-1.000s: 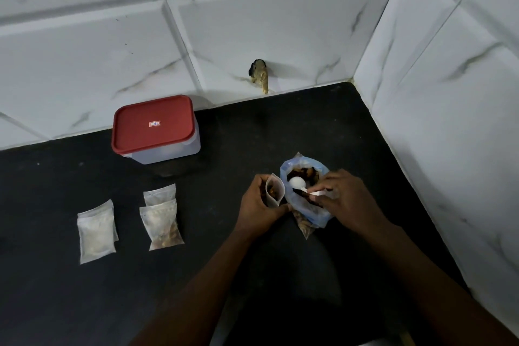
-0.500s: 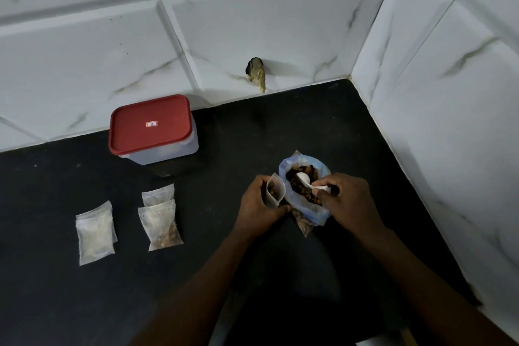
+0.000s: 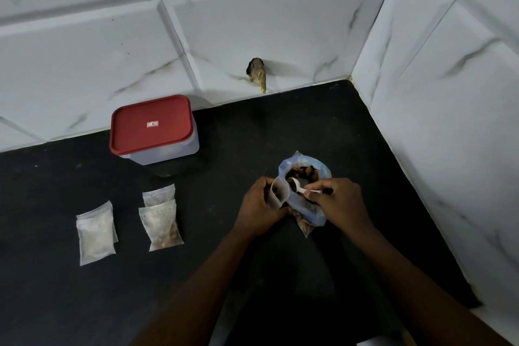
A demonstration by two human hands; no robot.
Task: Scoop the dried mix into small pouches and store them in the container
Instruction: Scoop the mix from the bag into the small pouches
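— Where are the hands?

— Both at the middle of the dark desk. The left hand grips a small pouch upright, its mouth open. The right hand pinches the handle of a white spoon.

— And the dried mix?

— Brown pieces sit in a bluish plastic bag between the hands, touching the pouch at its three o'clock side. The spoon's bowl hangs over the bag's rim, just beside the pouch mouth.

— The container?

— At ten o'clock from the hands, against the tiled wall: a clear container with its red lid on.

— Any other pouches?

— Three lie flat at nine o'clock: two overlapping ones and another, paler pouch farther left.
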